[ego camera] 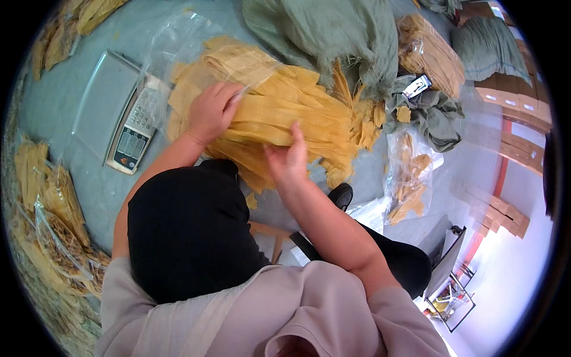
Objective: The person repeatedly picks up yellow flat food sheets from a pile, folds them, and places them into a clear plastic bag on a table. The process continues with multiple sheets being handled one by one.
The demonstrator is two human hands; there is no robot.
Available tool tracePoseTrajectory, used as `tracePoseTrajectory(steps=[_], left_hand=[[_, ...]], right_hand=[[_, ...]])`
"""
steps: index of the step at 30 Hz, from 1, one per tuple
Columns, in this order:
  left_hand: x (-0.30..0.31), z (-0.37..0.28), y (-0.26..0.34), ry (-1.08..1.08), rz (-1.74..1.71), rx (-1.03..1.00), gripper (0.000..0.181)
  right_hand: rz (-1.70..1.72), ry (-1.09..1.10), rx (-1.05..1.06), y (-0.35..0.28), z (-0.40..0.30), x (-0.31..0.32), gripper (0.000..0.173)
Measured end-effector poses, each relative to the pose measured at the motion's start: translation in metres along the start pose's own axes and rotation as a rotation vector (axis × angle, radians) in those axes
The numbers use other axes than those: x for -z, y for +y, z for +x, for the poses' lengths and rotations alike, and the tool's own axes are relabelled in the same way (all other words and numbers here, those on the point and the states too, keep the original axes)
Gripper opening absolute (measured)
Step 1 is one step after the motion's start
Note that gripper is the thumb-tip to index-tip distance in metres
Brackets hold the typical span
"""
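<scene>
A thick, folded stack of thin yellow sheets, which look like dried tofu skin, lies in front of me. Its far left part is inside a clear plastic bag. My left hand grips the bag's edge at the left of the stack, fingers and thumb close together. At the near edge, my right hand holds the sheets, thumb on top and the other fingers partly hidden underneath. Broken yellow pieces lie at the stack's right end.
Left of the stack stands a digital scale. A green woven sack bulges behind. Bagged sheets lie at the left, more bagged pieces at the right. A lit phone rests near a crumpled dark sack. Cardboard boxes line the right.
</scene>
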State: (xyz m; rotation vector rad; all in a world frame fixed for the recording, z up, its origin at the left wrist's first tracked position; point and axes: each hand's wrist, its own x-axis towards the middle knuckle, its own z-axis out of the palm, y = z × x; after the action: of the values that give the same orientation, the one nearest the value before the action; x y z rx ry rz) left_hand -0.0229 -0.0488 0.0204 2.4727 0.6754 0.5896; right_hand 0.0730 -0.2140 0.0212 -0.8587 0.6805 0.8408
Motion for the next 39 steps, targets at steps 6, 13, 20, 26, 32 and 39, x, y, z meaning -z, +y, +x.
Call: tracePoseTrajectory(steps=[6,13,20,26,32,39], left_hand=[[0.028,-0.010,0.008,0.090,0.116,-0.033,0.020],[0.020,-0.009,0.015,-0.115,-0.337,0.093,0.025],[0.021,-0.024,-0.005,-0.129,-0.056,-0.175,0.036],[0.018,-0.033,-0.019,-0.075,-0.071,-0.187,0.039],[0.005,-0.007,0.005,-0.073,-0.298,-0.157,0.030],[0.056,-0.027,0.002,-0.466,-0.311,0.380,0.027]], right_hand=[[-0.022,0.184,0.128,-0.025,0.034,-0.014,0.045],[-0.024,-0.062,-0.073,0.037,-0.016,-0.035,0.053],[-0.732,-0.292,-0.539,-0.059,-0.040,0.034,0.045],[-0.614,0.174,0.466,-0.146,0.038,0.064,0.035],[-1.121,-0.060,0.506,-0.024,0.039,0.032,0.065],[-0.883,0.016,0.304,-0.089,0.054,0.080,0.061]])
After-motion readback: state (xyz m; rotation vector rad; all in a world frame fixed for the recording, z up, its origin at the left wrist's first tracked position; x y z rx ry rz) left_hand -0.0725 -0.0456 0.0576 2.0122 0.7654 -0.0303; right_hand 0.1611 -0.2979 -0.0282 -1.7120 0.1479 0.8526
